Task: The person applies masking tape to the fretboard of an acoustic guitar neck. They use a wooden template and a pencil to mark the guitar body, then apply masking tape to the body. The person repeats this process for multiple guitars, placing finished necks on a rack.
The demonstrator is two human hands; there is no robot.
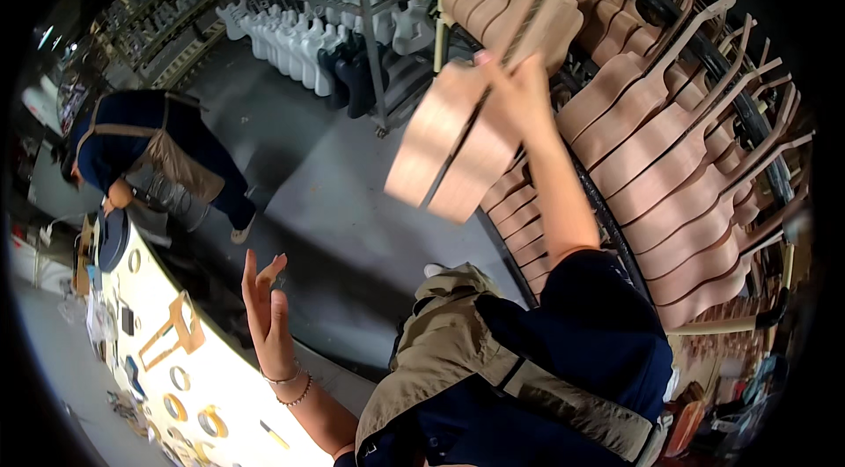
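Observation:
My right hand [526, 106] is raised, its fingers wrapped round the neck end of two unfinished, pale wooden guitars [431, 146] held side by side. Their sides face me, with a dark gap between them, and they hang over the grey floor. Motion blurs the necks and fingertips a little. Lower on the left, my left hand [268, 326] is up in the air with its fingers apart and nothing in it. It is closest to the edge of the lit workbench [231, 370]. A bracelet circles that wrist.
A rack of several bare wooden guitars [651, 190] with dark padded rails fills the right side. White guitar-shaped bodies [304, 49] hang on a metal-framed rack at the back. At the left, a person [145, 137] bends over the bench, which holds tape rolls [211, 421] and a wooden frame-like piece [180, 330].

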